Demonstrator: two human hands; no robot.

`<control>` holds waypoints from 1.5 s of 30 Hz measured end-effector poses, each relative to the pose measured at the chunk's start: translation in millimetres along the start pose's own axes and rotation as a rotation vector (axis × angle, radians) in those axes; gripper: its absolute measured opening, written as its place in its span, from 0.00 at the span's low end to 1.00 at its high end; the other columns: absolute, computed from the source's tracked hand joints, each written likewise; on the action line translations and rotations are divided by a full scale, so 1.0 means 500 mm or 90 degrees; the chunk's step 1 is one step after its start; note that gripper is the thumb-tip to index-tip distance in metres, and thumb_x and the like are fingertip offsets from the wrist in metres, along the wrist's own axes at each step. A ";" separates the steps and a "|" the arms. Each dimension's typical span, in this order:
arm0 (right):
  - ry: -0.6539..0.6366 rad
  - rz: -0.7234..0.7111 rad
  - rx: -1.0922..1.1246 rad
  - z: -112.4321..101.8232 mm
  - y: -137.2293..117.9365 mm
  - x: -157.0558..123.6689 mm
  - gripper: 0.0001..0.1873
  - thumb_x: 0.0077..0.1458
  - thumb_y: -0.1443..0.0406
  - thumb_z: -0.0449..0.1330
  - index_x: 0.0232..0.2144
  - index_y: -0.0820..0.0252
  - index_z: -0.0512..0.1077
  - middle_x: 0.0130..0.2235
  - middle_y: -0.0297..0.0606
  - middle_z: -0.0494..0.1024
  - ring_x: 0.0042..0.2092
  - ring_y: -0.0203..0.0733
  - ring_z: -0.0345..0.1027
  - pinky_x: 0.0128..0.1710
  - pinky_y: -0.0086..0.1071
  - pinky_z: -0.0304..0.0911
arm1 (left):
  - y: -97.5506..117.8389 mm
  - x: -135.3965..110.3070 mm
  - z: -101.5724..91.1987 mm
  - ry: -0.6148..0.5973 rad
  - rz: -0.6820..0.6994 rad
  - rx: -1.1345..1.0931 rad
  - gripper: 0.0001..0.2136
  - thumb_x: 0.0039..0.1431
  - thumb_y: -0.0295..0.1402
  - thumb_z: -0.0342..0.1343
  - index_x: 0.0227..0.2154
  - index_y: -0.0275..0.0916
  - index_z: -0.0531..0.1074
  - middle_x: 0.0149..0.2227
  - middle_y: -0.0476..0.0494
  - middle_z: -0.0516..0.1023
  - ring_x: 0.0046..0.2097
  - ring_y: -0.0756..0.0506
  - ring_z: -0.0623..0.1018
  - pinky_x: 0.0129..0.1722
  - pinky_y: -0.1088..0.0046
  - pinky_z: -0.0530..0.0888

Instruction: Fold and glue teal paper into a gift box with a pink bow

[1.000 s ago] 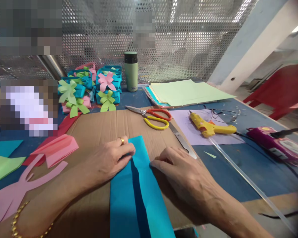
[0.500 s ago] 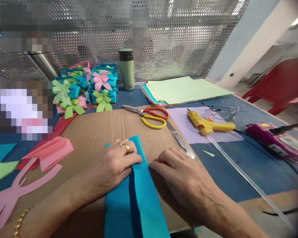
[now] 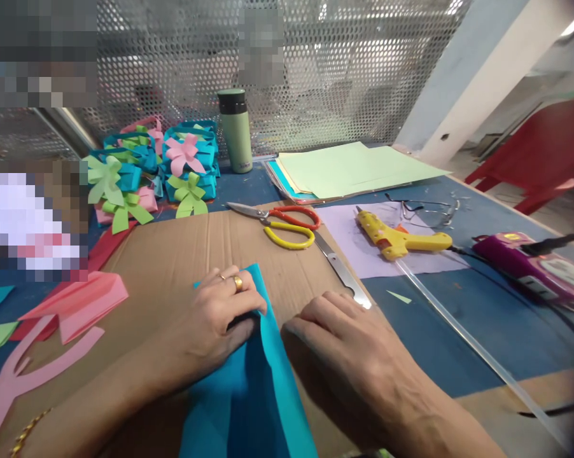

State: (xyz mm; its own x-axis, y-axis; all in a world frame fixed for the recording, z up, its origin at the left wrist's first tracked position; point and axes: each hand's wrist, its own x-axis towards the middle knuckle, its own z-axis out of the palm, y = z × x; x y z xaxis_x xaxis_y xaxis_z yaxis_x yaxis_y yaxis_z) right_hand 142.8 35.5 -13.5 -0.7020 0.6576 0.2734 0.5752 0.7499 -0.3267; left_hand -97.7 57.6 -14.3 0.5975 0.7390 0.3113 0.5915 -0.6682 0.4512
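Observation:
A long teal paper sheet [image 3: 249,394] lies on a brown cardboard mat [image 3: 182,248], folded lengthwise with a raised flap along its middle. My left hand [image 3: 215,321], a gold ring on one finger, pinches the flap near the sheet's far end. My right hand [image 3: 344,346] rests on the cardboard, fingers curled, its fingertips pressing the sheet's right edge.
Red-and-yellow scissors [image 3: 287,226] and a metal blade [image 3: 344,273] lie beyond the hands. A yellow glue gun [image 3: 396,238], a clear glue stick [image 3: 478,346] and a purple device [image 3: 535,270] are at right. Paper flower boxes [image 3: 148,168], a green flask [image 3: 236,130], stacked paper [image 3: 354,172], pink cutouts [image 3: 62,318].
My left hand has lifted the sheet's middle flap and slid slightly toward me. The right hand has pulled back a little along the right edge. The view has shifted right.

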 end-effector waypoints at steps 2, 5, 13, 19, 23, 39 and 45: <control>-0.006 -0.002 -0.004 0.000 -0.001 -0.001 0.14 0.69 0.68 0.48 0.35 0.61 0.73 0.36 0.40 0.71 0.35 0.42 0.56 0.35 0.39 0.52 | -0.001 0.002 -0.001 -0.008 -0.017 -0.031 0.07 0.65 0.24 0.51 0.34 0.41 0.72 0.35 0.49 0.69 0.40 0.46 0.68 0.40 0.66 0.61; -0.006 0.001 -0.009 -0.002 -0.004 -0.002 0.13 0.67 0.68 0.49 0.36 0.60 0.73 0.37 0.40 0.71 0.36 0.42 0.57 0.35 0.38 0.53 | -0.001 0.004 -0.001 -0.020 -0.036 -0.041 0.07 0.65 0.24 0.52 0.33 0.41 0.72 0.35 0.49 0.70 0.40 0.46 0.68 0.41 0.66 0.61; -0.006 0.007 -0.012 -0.009 -0.006 -0.001 0.13 0.67 0.69 0.50 0.37 0.59 0.74 0.36 0.40 0.71 0.36 0.41 0.58 0.36 0.36 0.54 | -0.002 0.002 0.004 -0.021 -0.037 -0.022 0.10 0.58 0.18 0.55 0.33 0.42 0.70 0.36 0.50 0.69 0.41 0.46 0.67 0.40 0.67 0.60; -0.011 0.001 -0.045 -0.006 -0.006 0.004 0.09 0.65 0.69 0.54 0.43 0.58 0.74 0.38 0.37 0.71 0.36 0.41 0.57 0.35 0.37 0.51 | 0.003 0.004 -0.004 -0.026 -0.027 -0.030 0.07 0.61 0.22 0.53 0.33 0.41 0.71 0.36 0.49 0.70 0.42 0.45 0.68 0.41 0.66 0.60; -0.031 0.019 -0.092 0.003 -0.004 0.004 0.05 0.64 0.68 0.57 0.41 0.57 0.72 0.40 0.36 0.70 0.37 0.40 0.57 0.35 0.36 0.50 | 0.003 0.002 -0.007 -0.040 -0.036 -0.038 0.09 0.63 0.23 0.49 0.35 0.42 0.72 0.37 0.48 0.70 0.43 0.44 0.68 0.42 0.65 0.60; -0.066 -0.053 -0.067 0.002 -0.011 0.007 0.06 0.68 0.66 0.51 0.40 0.54 0.68 0.40 0.34 0.71 0.38 0.42 0.57 0.39 0.39 0.48 | -0.008 -0.001 -0.032 -0.104 0.001 -0.026 0.09 0.65 0.26 0.51 0.35 0.45 0.75 0.39 0.50 0.71 0.42 0.46 0.68 0.42 0.66 0.58; -0.045 -0.115 -0.109 0.001 -0.015 0.007 0.09 0.68 0.66 0.49 0.42 0.58 0.69 0.39 0.37 0.70 0.36 0.43 0.54 0.36 0.40 0.47 | -0.008 -0.001 -0.041 -0.133 -0.003 -0.019 0.11 0.65 0.24 0.51 0.35 0.46 0.76 0.39 0.49 0.72 0.42 0.46 0.69 0.44 0.65 0.58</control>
State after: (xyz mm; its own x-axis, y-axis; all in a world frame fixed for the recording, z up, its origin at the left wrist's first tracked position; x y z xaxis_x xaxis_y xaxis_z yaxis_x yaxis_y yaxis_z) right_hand 135.9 32.2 -10.8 -0.8242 0.5094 0.2476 0.4959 0.8602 -0.1190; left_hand -111.4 61.8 1.0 0.6956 0.7066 0.1298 0.5808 -0.6594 0.4775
